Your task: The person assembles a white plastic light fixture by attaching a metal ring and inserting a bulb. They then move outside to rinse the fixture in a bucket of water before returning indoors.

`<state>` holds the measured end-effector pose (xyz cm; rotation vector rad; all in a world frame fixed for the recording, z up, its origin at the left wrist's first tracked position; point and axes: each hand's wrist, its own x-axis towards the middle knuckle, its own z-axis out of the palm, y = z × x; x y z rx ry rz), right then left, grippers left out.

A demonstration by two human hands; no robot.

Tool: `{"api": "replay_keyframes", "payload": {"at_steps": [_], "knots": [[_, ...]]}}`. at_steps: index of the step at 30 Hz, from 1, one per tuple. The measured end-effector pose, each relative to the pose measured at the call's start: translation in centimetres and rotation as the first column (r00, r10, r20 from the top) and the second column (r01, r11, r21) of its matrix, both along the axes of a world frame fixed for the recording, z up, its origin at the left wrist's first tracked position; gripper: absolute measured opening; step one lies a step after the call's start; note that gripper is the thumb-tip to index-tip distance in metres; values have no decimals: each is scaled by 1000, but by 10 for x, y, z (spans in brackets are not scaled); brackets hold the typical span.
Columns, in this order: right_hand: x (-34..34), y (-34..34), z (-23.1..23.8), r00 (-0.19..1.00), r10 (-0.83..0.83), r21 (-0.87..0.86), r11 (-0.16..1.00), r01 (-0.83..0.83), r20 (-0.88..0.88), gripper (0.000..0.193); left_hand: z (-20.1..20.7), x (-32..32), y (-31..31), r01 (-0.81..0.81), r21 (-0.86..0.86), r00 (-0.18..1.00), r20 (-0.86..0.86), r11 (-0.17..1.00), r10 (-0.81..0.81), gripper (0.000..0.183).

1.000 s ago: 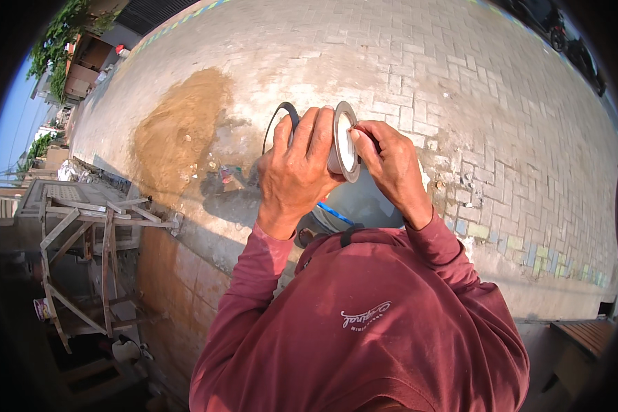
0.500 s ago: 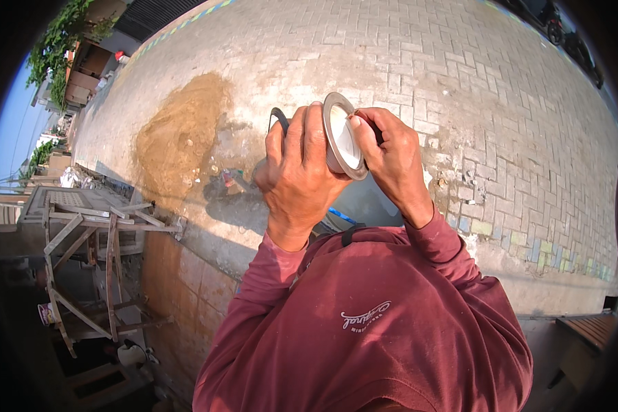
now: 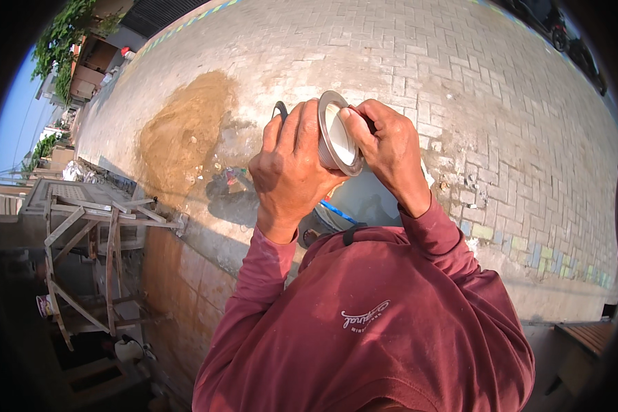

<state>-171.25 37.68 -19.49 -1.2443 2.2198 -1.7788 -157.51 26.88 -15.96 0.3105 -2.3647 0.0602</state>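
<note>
A wide stretch of grey-brown brick paving [image 3: 460, 82] fills the view, seen from above, lying far below and behind both hands. On it, out past the left hand, spreads a large sandy-brown stain [image 3: 185, 130]. Further to the left, lower down, stands a rough wooden scaffold frame [image 3: 96, 240]. The person's dark red long-sleeved shirt [image 3: 371, 323] fills the lower middle, both sleeves rising to the hands at the centre.

Between the two hands is a round, shallow, white light fitting with a silver metal rim [image 3: 338, 134]. It is tilted on edge, so the rim's open face turns toward the right hand and its short axis runs roughly left to right, from one hand to the other. The left hand [image 3: 292, 168] is wrapped closed around the fitting's back, fingers curled over the top. The right hand [image 3: 388, 147] is closed on the rim's front edge, fingertips pressing at the top of the ring. Both hands touch it; the left carries more of it. A thin dark loop, perhaps a cable or spring clip [image 3: 279, 108], shows just above the left hand's fingers; what it is cannot be told
</note>
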Motion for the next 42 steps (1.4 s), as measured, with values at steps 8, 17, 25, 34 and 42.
{"api": "replay_keyframes", "payload": {"at_steps": [8,17,25,34,42], "knots": [[-42,19,-12,923,264,-98,964,-246,279,31,-28,20,-12,292,692,952,-142,660,-272,104],[-35,59,-47,674,357,-218,933,-285,647,32,-62,34,-30,478,763,821,-211,435,-531,111],[-24,53,-59,635,346,-268,938,-219,691,24,-109,47,-30,401,895,806,-245,194,-539,115],[6,31,-48,740,176,-237,971,-24,649,34,-87,27,1,519,839,801,-411,162,-436,111],[4,53,-40,783,373,-30,910,-414,497,21,-122,53,-14,536,716,833,-360,448,-420,102]]}}
